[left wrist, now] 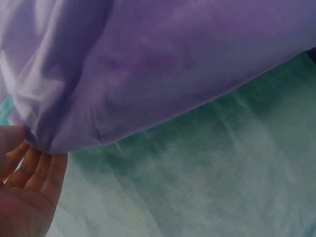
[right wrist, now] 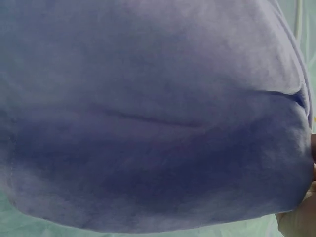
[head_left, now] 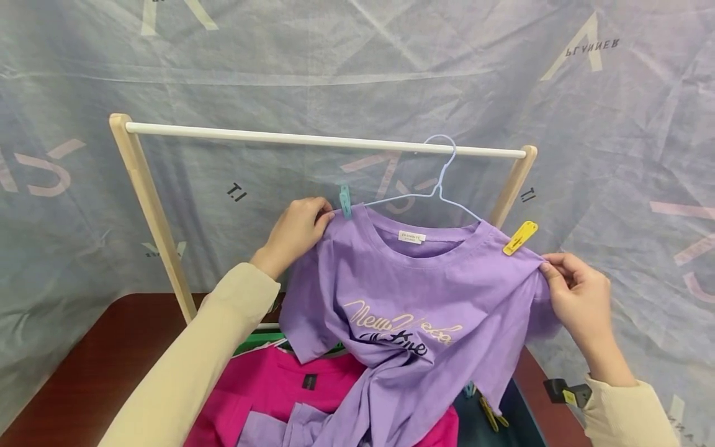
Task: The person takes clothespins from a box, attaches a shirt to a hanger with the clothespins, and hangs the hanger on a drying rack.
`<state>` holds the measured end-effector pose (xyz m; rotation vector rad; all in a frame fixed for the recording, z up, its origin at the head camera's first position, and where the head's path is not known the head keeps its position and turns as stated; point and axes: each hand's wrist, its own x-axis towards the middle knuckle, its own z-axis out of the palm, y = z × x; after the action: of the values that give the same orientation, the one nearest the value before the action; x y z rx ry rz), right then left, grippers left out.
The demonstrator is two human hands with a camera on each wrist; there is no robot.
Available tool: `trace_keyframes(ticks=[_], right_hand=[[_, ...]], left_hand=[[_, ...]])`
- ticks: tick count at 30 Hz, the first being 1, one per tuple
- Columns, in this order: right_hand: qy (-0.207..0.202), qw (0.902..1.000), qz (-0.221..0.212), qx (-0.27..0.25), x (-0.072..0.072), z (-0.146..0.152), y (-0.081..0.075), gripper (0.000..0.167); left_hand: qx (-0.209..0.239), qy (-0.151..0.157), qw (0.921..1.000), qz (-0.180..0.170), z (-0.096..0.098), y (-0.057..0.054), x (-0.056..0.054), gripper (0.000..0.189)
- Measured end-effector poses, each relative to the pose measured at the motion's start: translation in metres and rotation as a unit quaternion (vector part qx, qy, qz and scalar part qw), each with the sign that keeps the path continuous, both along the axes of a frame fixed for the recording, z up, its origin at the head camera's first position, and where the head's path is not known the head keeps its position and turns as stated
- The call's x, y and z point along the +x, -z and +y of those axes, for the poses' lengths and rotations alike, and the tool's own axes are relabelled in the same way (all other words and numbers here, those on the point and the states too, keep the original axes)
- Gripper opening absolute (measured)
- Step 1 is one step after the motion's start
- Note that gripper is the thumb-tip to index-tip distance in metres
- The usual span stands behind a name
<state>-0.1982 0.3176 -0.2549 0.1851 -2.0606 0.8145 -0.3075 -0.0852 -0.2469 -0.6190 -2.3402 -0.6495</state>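
A purple T-shirt with cream and black lettering hangs on a pale blue wire hanger, whose hook is over the white rail. My left hand pinches the shirt at its left shoulder, just beside a teal clothespin clipped there. On the other side, my right hand pinches the right shoulder fabric, outward of a yellow clothespin. In the left wrist view, the fingers meet the cloth's edge; the right wrist view is mostly filled by purple sleeve.
The rack's white rail runs between wooden posts. Below lies a magenta shirt over a dark bin holding loose clothespins. A dark red tabletop lies underneath, and a grey printed sheet hangs behind.
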Motion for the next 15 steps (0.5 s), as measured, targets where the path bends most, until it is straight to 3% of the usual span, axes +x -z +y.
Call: trace_keyframes(ticks=[8,15], right_hand=[[-0.009,0.9999,-0.011,0.004,0.001,0.001,0.015,0.008],[-0.012,0.9996,-0.022,0.016,0.001,0.002,0.023,0.008]], left_hand=[[-0.006,0.001,0.9998,-0.021,0.000,0.011,-0.002,0.011],[0.002,0.003,0.9994,-0.034,-0.003,0.014,-0.004,0.011]])
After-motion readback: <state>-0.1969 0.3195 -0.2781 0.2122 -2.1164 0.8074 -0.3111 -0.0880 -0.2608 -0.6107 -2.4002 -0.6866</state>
